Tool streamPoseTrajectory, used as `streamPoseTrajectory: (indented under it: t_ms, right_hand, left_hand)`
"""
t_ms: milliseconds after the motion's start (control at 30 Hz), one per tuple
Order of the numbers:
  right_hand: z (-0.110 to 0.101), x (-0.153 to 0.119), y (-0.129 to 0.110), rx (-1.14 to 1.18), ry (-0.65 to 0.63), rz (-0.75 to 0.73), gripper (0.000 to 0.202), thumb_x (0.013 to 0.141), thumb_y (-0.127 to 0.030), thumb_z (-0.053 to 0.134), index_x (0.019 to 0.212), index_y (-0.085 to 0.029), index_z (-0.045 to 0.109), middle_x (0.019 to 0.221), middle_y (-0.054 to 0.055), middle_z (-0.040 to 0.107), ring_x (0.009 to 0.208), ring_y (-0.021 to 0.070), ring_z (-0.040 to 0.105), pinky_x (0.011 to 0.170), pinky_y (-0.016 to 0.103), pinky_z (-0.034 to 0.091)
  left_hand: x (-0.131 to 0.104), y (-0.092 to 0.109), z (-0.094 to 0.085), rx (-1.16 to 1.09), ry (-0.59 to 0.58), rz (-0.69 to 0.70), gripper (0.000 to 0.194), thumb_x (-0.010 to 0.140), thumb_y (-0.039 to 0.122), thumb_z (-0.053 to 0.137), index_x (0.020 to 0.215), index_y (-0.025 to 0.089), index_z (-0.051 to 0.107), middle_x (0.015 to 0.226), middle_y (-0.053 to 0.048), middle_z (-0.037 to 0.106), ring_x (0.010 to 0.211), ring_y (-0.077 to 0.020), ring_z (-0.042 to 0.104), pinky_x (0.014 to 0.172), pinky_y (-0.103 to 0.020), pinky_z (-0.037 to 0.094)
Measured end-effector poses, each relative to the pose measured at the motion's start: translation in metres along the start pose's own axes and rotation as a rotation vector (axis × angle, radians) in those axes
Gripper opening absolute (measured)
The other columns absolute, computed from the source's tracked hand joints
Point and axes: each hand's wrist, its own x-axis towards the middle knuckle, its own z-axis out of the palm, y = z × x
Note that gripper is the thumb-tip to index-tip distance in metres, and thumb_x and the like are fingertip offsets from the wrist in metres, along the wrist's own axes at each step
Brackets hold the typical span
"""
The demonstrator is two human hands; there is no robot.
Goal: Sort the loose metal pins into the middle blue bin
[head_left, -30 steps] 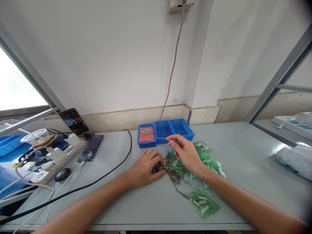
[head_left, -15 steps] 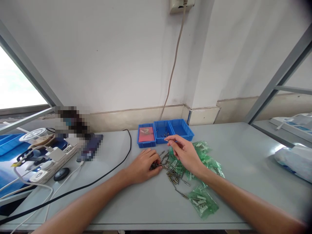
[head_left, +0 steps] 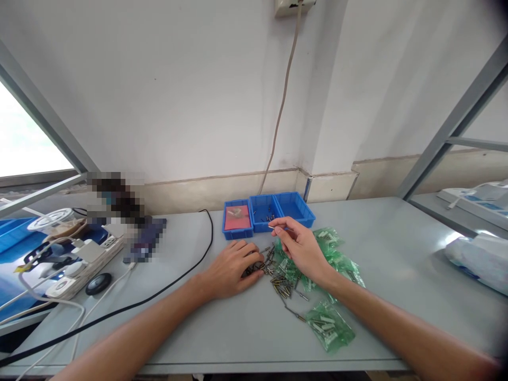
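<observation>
My right hand (head_left: 298, 244) is raised above the table in front of the blue trays. Its thumb and fingertips pinch one small metal pin (head_left: 272, 227). My left hand (head_left: 234, 269) rests on the tabletop with its fingers curled round several small metal pins (head_left: 251, 269), partly hidden under the fingers. To its right lies a loose heap of similar pins (head_left: 281, 288), some brass-coloured at one end. Green plastic bags (head_left: 341, 264) lie beneath and beside my right forearm, and another green bag (head_left: 330, 325) with pins inside sits nearer the front edge.
Behind my hands stand a blue tray (head_left: 238, 233) with a pink sheet, a blue tray (head_left: 262, 227) holding a few pins, and another blue tray (head_left: 296, 206). A black cable (head_left: 174, 283) crosses the left side, near a power strip (head_left: 85, 264) and a round black object (head_left: 98, 284).
Both hands keep nearly the same place and hold. The whole view has shifted very slightly.
</observation>
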Motion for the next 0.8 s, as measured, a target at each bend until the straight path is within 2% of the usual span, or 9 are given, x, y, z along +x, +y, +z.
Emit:
streamPoseTrajectory:
  t_ms: [200, 400, 633, 800]
  right_hand:
    - [0.0005, 0.0006, -0.0009, -0.012, 0.000, 0.013, 0.027, 0.101, -0.045, 0.058, 0.113, -0.024, 0.069, 0.096, 0.004, 0.070, 0.056, 0.0122, 0.048, 0.048, 0.027, 0.037]
    - [0.0003, 0.0009, -0.0004, -0.012, -0.001, 0.009, 0.027, 0.101, -0.045, 0.058, 0.113, -0.024, 0.069, 0.097, 0.005, 0.070, 0.058, 0.0126, 0.049, 0.049, 0.027, 0.038]
    - [0.0011, 0.0015, -0.0005, 0.007, -0.002, 0.018, 0.026, 0.100, -0.044, 0.059, 0.113, -0.023, 0.069, 0.097, 0.005, 0.069, 0.058, 0.0124, 0.049, 0.049, 0.027, 0.039]
    - [0.0005, 0.0009, -0.0005, -0.006, -0.003, 0.015, 0.028, 0.100, -0.046, 0.058, 0.113, -0.024, 0.069, 0.098, 0.005, 0.070, 0.058, 0.0134, 0.051, 0.049, 0.027, 0.039]
  left_hand:
    - [-0.0001, -0.0009, -0.0006, -0.030, 0.043, 0.030, 0.041, 0.107, 0.043, 0.056, 0.144, 0.025, 0.056, 0.144, -0.010, 0.062, 0.129, -0.0274, 0.060, 0.109, -0.044, 0.047]
    - [-0.0017, -0.0053, 0.0038, -0.025, 0.067, 0.049, 0.056, 0.106, 0.050, 0.057, 0.156, 0.027, 0.047, 0.155, -0.009, 0.057, 0.145, -0.0275, 0.052, 0.120, -0.047, 0.043]
    - [-0.0011, -0.0049, 0.0012, 0.017, -0.040, 0.007, 0.068, 0.105, 0.056, 0.057, 0.165, 0.034, 0.034, 0.169, -0.003, 0.038, 0.158, -0.0299, 0.035, 0.128, -0.053, 0.036]
    - [0.0000, -0.0047, -0.0022, -0.003, -0.062, -0.004, 0.080, 0.103, 0.060, 0.057, 0.169, 0.033, 0.021, 0.171, -0.004, 0.032, 0.160, -0.0300, 0.028, 0.130, -0.054, 0.033]
